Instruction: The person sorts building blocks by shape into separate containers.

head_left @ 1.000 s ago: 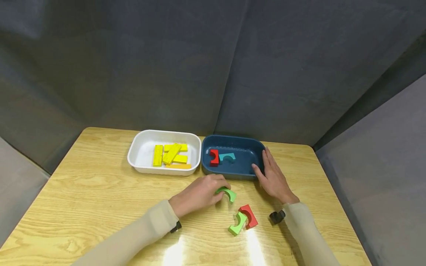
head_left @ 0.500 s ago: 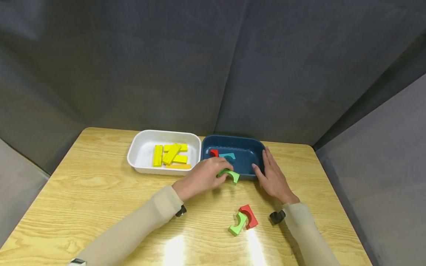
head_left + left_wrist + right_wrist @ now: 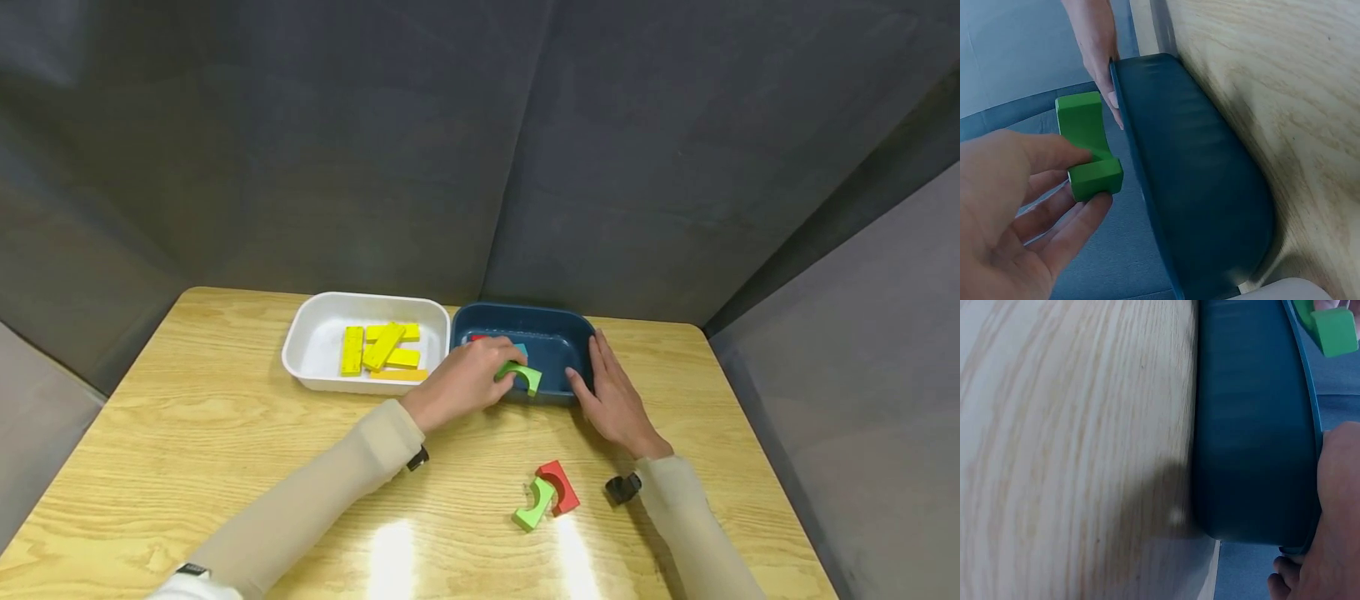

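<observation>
A light green arch block [image 3: 521, 374] is pinched between the thumb and fingers of my left hand [image 3: 467, 377], over the front rim of the dark blue tub [image 3: 558, 329]. In the left wrist view the green block [image 3: 1085, 128] hangs clear of the tub's wall [image 3: 1179, 162]. My right hand [image 3: 617, 404] holds the tub's front right corner, the thumb over the rim and the fingers along the outer right wall. Inside the tub, a red block [image 3: 480, 337] and a teal block [image 3: 521, 349] show only in part behind my left hand.
Touching the tub's left side is a white tub [image 3: 318, 321] holding several yellow bars [image 3: 384, 347]. Nearer the front of the wooden table [image 3: 247, 450] lie a green arch block [image 3: 533, 506] and a red arch block [image 3: 558, 487], side by side. Dark curtains [image 3: 375, 150] stand behind the table.
My left hand has lifted the green arch block from near the tabletop and carried it forward over the tub's front rim. The right hand keeps its place at the corner.
</observation>
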The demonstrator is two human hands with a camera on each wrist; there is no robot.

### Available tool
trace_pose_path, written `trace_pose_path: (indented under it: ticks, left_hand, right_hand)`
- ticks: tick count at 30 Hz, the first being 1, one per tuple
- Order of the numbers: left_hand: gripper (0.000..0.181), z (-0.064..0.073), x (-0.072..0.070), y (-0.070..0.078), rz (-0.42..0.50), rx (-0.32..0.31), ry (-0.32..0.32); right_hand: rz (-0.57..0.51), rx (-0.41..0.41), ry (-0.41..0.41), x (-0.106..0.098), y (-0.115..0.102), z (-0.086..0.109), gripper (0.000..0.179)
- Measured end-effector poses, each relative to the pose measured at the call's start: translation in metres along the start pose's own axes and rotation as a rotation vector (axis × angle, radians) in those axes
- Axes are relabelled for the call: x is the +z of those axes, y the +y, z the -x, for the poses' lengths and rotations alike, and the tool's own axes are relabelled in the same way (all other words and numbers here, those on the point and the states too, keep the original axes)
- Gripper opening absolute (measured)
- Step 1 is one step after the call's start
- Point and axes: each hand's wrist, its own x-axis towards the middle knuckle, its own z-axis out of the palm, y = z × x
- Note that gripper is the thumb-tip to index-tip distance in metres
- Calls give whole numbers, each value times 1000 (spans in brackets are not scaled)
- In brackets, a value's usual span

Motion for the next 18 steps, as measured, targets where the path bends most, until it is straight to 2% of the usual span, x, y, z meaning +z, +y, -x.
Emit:
trace_pose_path:
  ticks: [9, 18]
  left_hand:
    - [23, -11, 5, -6, 21, -43, 14]
    - [22, -19, 10, -5, 7, -85, -17]
  right_hand:
    - [10, 8, -13, 0, 0, 0, 84]
    - [5, 3, -8, 0, 0, 0, 85]
